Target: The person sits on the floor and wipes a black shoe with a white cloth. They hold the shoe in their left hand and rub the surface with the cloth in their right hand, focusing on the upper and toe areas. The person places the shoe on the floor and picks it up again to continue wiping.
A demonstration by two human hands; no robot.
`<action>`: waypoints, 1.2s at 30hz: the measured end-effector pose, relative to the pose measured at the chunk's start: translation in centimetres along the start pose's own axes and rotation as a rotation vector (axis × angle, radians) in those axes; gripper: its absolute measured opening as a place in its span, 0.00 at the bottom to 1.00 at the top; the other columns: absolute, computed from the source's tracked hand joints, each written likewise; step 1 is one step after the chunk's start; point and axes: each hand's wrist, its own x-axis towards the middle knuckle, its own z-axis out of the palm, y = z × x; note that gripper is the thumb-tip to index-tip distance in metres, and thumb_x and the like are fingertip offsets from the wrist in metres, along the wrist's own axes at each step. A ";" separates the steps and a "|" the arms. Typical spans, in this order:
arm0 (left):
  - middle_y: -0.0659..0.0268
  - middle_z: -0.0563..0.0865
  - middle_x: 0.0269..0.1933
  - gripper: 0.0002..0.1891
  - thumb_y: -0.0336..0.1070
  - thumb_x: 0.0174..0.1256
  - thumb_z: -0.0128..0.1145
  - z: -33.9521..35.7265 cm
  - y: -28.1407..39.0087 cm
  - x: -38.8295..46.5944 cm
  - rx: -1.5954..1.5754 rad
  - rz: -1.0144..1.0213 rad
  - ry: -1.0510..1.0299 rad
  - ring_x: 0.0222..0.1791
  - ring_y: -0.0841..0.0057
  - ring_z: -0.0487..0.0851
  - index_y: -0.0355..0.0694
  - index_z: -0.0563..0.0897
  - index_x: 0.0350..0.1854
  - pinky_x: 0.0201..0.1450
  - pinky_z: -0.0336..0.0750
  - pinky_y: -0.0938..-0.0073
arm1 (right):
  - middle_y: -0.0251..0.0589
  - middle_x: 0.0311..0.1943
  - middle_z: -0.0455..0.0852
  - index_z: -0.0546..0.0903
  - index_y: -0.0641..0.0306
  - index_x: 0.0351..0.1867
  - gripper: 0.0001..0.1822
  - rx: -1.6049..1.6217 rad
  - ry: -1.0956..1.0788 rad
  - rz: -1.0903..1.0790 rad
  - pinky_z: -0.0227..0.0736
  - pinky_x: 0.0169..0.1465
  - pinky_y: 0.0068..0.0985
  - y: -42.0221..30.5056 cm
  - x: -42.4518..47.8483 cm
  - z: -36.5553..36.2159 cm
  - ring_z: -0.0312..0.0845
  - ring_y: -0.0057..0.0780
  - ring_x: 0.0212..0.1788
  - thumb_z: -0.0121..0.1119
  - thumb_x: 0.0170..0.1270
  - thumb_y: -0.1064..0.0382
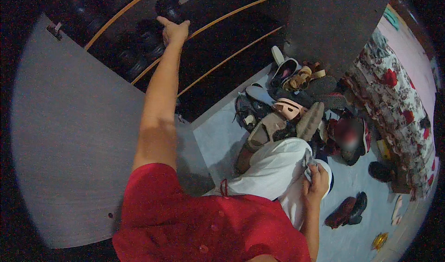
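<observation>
My left hand (174, 31) reaches up to a cabinet shelf. Its thumb and fingers are spread around a dark, shiny object (169, 7), perhaps a shoe, which is too dim to name surely. More dark, shiny items (146, 43) lie on the shelf beside that hand. My right hand (317, 181) rests by my knee and grips a crumpled grey cloth (308, 164). Just beyond my knees is a heap of footwear, with a pink slipper (288, 108), a grey-brown shoe (310, 121), a taupe sandal (259, 136) and a blue-grey insole or slipper (260, 94).
An open grey cabinet door (76, 140) stands at the left, another grey panel (323, 18) at the upper right. Shelf edges (236, 13) cross the dark cabinet. A floral bed cover (405, 105) hangs at the right. Dark red and black shoes (342, 213) and a golden item (380, 241) lie on the floor.
</observation>
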 end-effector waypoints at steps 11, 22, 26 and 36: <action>0.46 0.78 0.59 0.54 0.52 0.58 0.64 0.3 1.5 0.7 0.126 -0.080 0.027 0.58 0.51 0.78 0.38 0.38 0.75 0.62 0.71 0.54 | 0.52 0.49 0.81 0.79 0.60 0.50 0.26 -0.026 0.004 0.011 0.73 0.50 0.35 -0.2 -0.1 -0.3 0.78 0.50 0.47 0.58 0.43 0.74; 0.45 0.81 0.55 0.53 0.58 0.58 0.63 0.9 0.8 0.8 0.159 -0.062 0.054 0.55 0.51 0.81 0.34 0.45 0.74 0.58 0.74 0.52 | 0.53 0.49 0.80 0.80 0.63 0.49 0.25 -0.008 -0.010 0.011 0.72 0.51 0.35 -0.5 0.2 -0.5 0.77 0.50 0.47 0.57 0.43 0.70; 0.43 0.74 0.61 0.51 0.56 0.58 0.63 1.8 -0.4 -0.4 0.063 -0.024 0.083 0.58 0.48 0.77 0.34 0.47 0.73 0.59 0.72 0.49 | 0.52 0.49 0.80 0.80 0.63 0.48 0.25 0.001 -0.002 0.011 0.72 0.51 0.35 -0.5 0.2 -0.6 0.77 0.50 0.48 0.57 0.42 0.71; 0.49 0.50 0.75 0.44 0.38 0.54 0.63 6.8 -3.5 -13.1 0.137 0.355 0.177 0.74 0.50 0.48 0.38 0.52 0.73 0.66 0.52 0.43 | 0.52 0.48 0.80 0.80 0.59 0.49 0.26 0.037 -0.016 0.000 0.72 0.51 0.35 0.1 0.2 -0.1 0.77 0.51 0.48 0.61 0.42 0.71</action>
